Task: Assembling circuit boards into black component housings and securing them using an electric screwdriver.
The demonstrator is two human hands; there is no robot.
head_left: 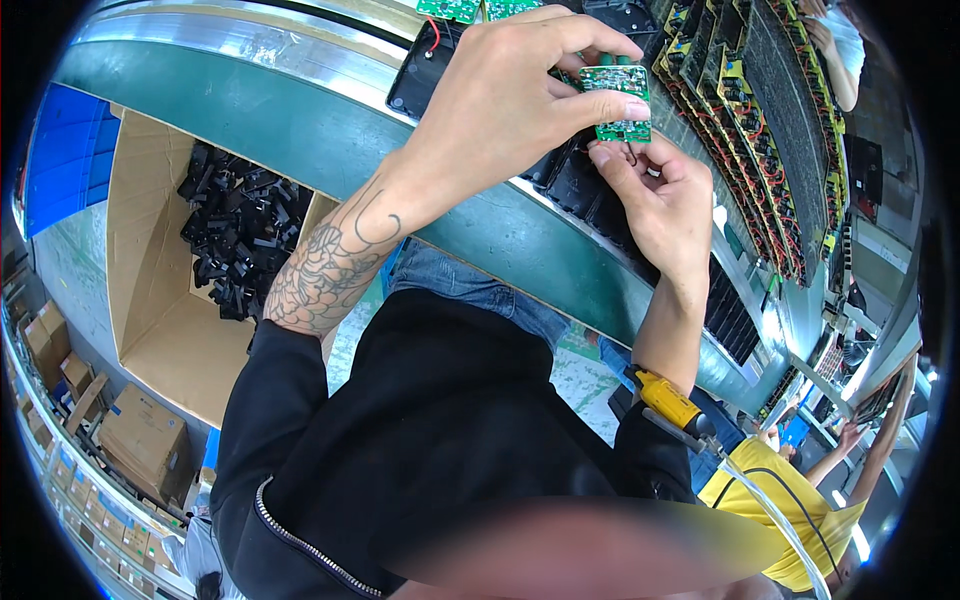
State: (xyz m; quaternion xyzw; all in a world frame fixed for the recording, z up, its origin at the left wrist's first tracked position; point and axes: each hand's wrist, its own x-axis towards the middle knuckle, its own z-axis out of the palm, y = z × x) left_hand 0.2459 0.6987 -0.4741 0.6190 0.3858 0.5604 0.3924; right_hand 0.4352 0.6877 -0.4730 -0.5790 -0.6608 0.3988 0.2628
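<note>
My left hand (520, 85) pinches a small green circuit board (625, 92) between thumb and fingers, its soldered face turned up. Dark green round components stick out at the board's far edge. Just below the board, my right hand (662, 195) is closed, thumb and fingers curled together by its lower edge. A thin dark wire shows there, but what these fingers grip is partly hidden. Under the hands lies a row of black plastic housings (590, 195). Another black housing (412, 82) with a red wire sits left of my left hand.
A green bench edge (300, 140) runs before me. At left stands a cardboard box (150, 300) of black plastic parts (240, 230). Racks of circuit boards (740, 110) fill the far right. A yellow electric screwdriver (668, 400) hangs by my right forearm. Other people work at right.
</note>
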